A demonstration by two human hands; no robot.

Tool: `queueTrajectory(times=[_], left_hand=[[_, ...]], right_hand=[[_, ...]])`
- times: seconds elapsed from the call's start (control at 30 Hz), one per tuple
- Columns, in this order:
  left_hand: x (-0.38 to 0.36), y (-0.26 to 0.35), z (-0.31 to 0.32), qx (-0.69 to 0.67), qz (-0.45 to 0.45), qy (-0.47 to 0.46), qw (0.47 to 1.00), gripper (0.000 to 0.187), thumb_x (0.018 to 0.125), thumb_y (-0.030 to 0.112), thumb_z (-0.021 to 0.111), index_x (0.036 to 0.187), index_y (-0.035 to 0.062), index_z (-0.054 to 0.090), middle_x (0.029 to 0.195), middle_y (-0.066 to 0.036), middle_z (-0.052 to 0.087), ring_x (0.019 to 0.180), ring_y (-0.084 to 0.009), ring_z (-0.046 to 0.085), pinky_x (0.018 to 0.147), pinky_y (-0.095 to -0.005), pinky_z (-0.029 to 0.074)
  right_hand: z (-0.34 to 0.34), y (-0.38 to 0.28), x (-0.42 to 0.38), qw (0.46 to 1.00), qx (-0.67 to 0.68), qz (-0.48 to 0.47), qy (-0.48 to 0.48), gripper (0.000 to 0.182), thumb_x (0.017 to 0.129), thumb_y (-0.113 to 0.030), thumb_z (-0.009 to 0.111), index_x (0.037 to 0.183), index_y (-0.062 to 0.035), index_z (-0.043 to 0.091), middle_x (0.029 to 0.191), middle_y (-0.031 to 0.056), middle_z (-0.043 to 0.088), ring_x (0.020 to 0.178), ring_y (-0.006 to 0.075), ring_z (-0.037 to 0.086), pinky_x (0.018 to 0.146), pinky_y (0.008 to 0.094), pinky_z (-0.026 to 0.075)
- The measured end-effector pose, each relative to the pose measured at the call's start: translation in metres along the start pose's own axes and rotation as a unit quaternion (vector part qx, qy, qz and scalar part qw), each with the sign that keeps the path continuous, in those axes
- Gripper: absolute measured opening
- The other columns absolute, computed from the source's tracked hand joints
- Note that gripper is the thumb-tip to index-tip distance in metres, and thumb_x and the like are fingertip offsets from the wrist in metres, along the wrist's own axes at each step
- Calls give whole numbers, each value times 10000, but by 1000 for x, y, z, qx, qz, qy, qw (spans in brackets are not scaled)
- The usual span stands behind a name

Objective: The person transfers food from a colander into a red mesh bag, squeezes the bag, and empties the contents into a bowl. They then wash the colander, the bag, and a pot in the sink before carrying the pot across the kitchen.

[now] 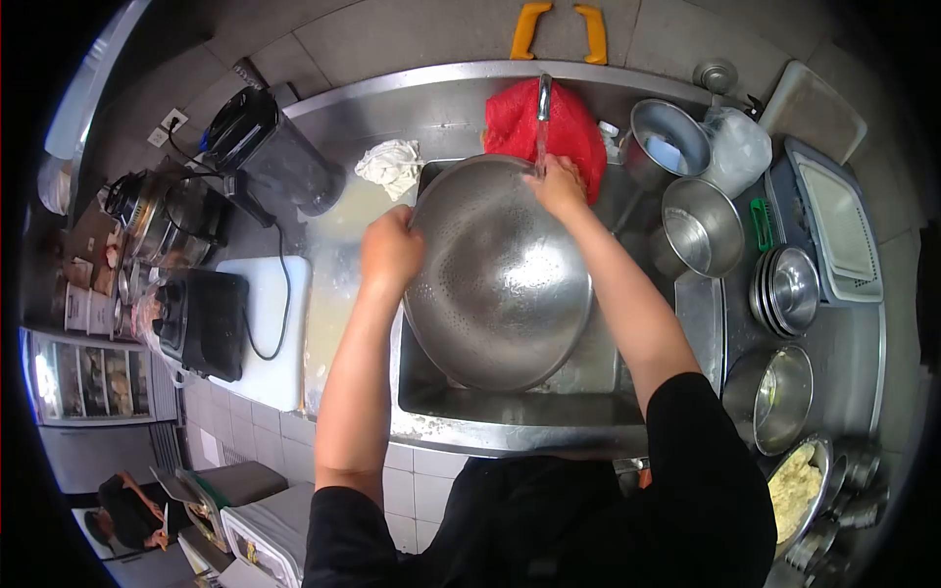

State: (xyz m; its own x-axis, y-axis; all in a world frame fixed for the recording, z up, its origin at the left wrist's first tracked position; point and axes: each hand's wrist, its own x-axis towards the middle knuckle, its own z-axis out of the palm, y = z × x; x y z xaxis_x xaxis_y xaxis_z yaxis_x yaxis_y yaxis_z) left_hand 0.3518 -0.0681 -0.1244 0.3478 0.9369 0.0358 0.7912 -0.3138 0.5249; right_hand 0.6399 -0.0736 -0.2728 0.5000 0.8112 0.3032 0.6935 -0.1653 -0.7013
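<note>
Walls (431,24) of tile back a steel counter (338,113); a white board (260,348) lies left. A big bowl (500,294) tilts in the sink (598,387), left hand (390,247) closed on its left rim, right hand (562,186) curled at its far-right rim.

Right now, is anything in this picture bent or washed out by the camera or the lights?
In the head view, strong glare whitens a patch inside the metal bowl; the wide lens seems to bow the counter's back edge; black fills the corners; and in that same view, the distant person at lower left is too small for fine detail.
</note>
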Motion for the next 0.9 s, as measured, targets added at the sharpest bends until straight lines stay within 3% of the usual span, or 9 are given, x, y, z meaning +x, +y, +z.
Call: queueTrajectory(times=[0.1, 0.17, 0.3, 0.5, 0.53, 0.6, 0.7, 0.73, 0.9], left_hand=[[-3, 16, 4, -2, 3, 21, 1000, 297, 779, 82, 579, 1056, 47, 680, 952, -251, 667, 961, -411, 636, 836, -461, 496], [-13, 27, 10, 11, 12, 34, 999, 303, 778, 80, 579, 1061, 40, 679, 971, -248, 669, 954, -408, 642, 836, -459, 499], [-30, 24, 20, -37, 40, 73, 996, 307, 781, 75, 577, 1065, 15, 677, 1067, -223, 671, 947, -393, 657, 848, -451, 506], [-58, 19, 20, -105, 68, 169, 978, 195, 756, 38, 587, 931, -4, 663, 1202, -185, 648, 949, -363, 664, 830, -401, 518], [-57, 16, 25, -108, 66, 168, 978, 195, 756, 38, 587, 931, -4, 663, 1202, -185, 648, 949, -363, 664, 830, -401, 518], [-55, 8, 37, -60, 140, 207, 966, 60, 734, 7, 597, 785, -13, 574, 1216, -176, 649, 916, -361, 664, 787, -385, 520], [-59, 9, 38, -98, 96, 161, 977, 125, 723, -21, 598, 713, -18, 473, 1231, -171, 646, 915, -357, 660, 771, -376, 516], [-59, 9, 39, -122, 134, 177, 967, 94, 726, -40, 582, 726, -31, 488, 1240, -172, 645, 902, -349, 657, 765, -377, 511], [-85, -2, 45, -171, 102, 185, 962, 46, 742, -59, 549, 780, -46, 526, 1257, -175, 630, 873, -269, 622, 700, -319, 475]], right_hand=[[-30, -40, -12, 982, -159, -52, 92, 432, 844, -442, 690, 919, -17, 682, 888, 185, 701, 881, 272, 671, 816, 366, 505], [-33, -57, -10, 958, 175, -122, -191, 328, 871, -341, 659, 907, -18, 699, 904, 155, 712, 848, 232, 674, 778, 354, 506], [-23, -45, 10, 941, 153, -97, -285, 284, 888, -291, 629, 870, -18, 705, 896, 123, 717, 821, 179, 676, 749, 324, 504], [50, 101, -77, 821, 365, 319, -303, 299, 930, -286, 603, 1116, -58, 654, 1018, 127, 709, 849, 238, 698, 696, 402, 570], [71, 162, -109, 718, 489, 285, -405, 310, 918, -279, 615, 1094, -27, 658, 982, 166, 709, 804, 261, 703, 668, 424, 579], [28, 98, -129, 668, 123, 421, -602, 401, 896, -358, 649, 1056, 9, 665, 811, 169, 691, 657, 281, 678, 600, 434, 568], [-12, 93, -142, 775, -21, 389, -498, 547, 872, -489, 656, 1095, 10, 643, 798, 133, 668, 640, 250, 647, 578, 412, 543], [-24, 100, -150, 836, 111, 347, -411, 709, 817, -635, 649, 1137, -3, 620, 827, 110, 645, 727, 208, 630, 606, 390, 519], [21, 124, -131, 902, 235, 326, -156, 718, 864, -550, 646, 1319, -5, 537, 1244, 200, 620, 1155, 289, 593, 984, 390, 452]])
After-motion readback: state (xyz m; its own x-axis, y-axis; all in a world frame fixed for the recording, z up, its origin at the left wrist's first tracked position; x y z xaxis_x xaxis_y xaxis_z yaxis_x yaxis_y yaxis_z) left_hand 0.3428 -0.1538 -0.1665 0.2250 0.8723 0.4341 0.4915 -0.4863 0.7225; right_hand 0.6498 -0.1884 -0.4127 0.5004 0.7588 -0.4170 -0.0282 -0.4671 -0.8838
